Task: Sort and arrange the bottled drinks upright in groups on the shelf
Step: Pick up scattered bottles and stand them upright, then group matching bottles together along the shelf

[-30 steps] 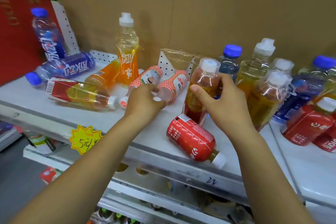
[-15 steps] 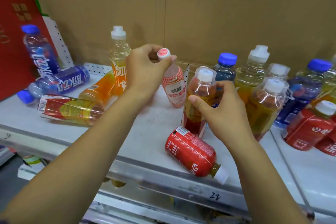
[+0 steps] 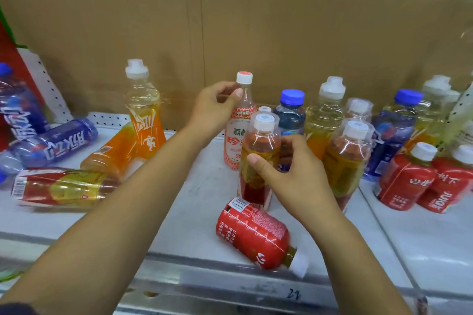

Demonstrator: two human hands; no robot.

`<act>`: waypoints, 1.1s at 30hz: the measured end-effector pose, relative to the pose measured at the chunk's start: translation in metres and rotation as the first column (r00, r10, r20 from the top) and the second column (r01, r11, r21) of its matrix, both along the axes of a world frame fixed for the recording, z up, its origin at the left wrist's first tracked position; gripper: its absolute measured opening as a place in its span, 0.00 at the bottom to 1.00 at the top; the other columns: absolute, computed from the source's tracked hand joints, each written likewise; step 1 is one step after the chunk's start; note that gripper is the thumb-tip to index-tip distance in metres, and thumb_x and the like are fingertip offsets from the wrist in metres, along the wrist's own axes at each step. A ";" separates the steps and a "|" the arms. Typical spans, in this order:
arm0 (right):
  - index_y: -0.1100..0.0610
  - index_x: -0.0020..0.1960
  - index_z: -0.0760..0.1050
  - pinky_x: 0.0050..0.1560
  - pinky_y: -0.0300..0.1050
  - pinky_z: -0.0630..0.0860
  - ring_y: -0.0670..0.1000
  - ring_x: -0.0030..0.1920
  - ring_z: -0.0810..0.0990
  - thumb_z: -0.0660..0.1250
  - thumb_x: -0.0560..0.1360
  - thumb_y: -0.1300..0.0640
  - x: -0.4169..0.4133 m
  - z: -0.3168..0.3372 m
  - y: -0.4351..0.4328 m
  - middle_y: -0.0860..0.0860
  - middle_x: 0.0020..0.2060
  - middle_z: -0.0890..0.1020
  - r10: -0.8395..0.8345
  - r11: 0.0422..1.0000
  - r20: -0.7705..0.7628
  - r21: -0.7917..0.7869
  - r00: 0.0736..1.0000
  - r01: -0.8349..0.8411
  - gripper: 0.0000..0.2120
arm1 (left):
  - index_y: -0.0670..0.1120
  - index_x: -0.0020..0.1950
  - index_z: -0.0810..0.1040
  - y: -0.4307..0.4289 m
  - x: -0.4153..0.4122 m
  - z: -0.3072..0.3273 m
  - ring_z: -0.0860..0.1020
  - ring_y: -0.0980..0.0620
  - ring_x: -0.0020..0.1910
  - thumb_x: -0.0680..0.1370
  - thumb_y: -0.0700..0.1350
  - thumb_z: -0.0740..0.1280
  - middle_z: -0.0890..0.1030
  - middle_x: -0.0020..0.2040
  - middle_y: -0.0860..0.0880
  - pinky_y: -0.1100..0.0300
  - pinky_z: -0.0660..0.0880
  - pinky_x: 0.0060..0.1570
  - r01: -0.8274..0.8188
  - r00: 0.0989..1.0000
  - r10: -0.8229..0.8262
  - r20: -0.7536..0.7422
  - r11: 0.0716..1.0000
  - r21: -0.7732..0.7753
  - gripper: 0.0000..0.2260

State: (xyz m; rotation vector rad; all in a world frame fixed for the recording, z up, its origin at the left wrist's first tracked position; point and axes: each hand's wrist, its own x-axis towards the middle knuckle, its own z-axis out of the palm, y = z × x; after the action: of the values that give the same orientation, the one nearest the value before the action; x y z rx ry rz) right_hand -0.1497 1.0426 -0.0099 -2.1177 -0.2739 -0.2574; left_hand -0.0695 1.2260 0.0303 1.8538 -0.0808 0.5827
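Observation:
My left hand [image 3: 213, 107] grips the neck of a slim bottle with a red-and-white patterned label [image 3: 236, 135], standing upright on the white shelf [image 3: 194, 207]. My right hand [image 3: 289, 174] curls round an upright red tea bottle with a clear overcap [image 3: 257, 158] just in front of it. A red-labelled bottle [image 3: 253, 233] lies on its side near the shelf's front edge. On the left lie a red-and-yellow tea bottle [image 3: 61, 186], an orange drink bottle [image 3: 110, 156] and a blue bottle [image 3: 53, 146]; an orange sports bottle [image 3: 144, 107] stands upright.
To the right stands a crowd of upright bottles: blue-capped [image 3: 290, 112], yellow sports [image 3: 325, 115], another red tea [image 3: 345, 158], and red-labelled ones [image 3: 407, 179]. A cardboard wall [image 3: 281, 33] backs the shelf. Another blue bottle [image 3: 18, 105] leans at far left.
My left hand has lifted the patterned bottle from lying down, brought it upright and set it behind the red tea bottle. The right hand stayed on the tea bottle.

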 end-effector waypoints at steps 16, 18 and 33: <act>0.40 0.72 0.60 0.55 0.39 0.75 0.43 0.56 0.74 0.72 0.65 0.29 -0.067 -0.008 -0.037 0.38 0.59 0.70 0.222 0.849 -0.405 -0.367 0.887 -0.380 0.42 | 0.55 0.54 0.81 -0.012 -0.121 -0.090 0.82 0.57 0.55 0.82 0.56 0.63 0.85 0.53 0.56 0.54 0.79 0.59 -0.114 0.971 0.105 -0.213 0.993 -0.030 0.10; 0.41 0.70 0.64 0.49 0.34 0.75 0.41 0.51 0.76 0.75 0.66 0.33 -0.070 -0.017 -0.042 0.39 0.57 0.72 0.210 0.890 -0.358 -0.316 0.910 -0.330 0.38 | 0.55 0.51 0.82 -0.021 -0.142 -0.101 0.83 0.59 0.50 0.81 0.55 0.64 0.85 0.49 0.57 0.67 0.79 0.48 -0.091 0.972 0.069 -0.225 0.992 -0.089 0.09; 0.42 0.63 0.71 0.56 0.39 0.80 0.41 0.56 0.80 0.83 0.63 0.52 -0.060 -0.036 -0.066 0.42 0.58 0.80 0.000 0.977 0.100 0.214 0.995 -0.021 0.33 | 0.53 0.51 0.85 -0.060 -0.167 -0.122 0.80 0.61 0.50 0.79 0.68 0.58 0.85 0.49 0.58 0.60 0.78 0.51 0.016 0.978 0.040 -0.203 0.963 0.267 0.23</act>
State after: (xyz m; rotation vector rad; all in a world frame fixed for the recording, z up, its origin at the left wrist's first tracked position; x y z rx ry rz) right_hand -0.2097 0.9765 -0.0460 -1.8921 -0.3019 -0.3706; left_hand -0.2364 1.1656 -0.0917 2.1703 -0.0099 0.3971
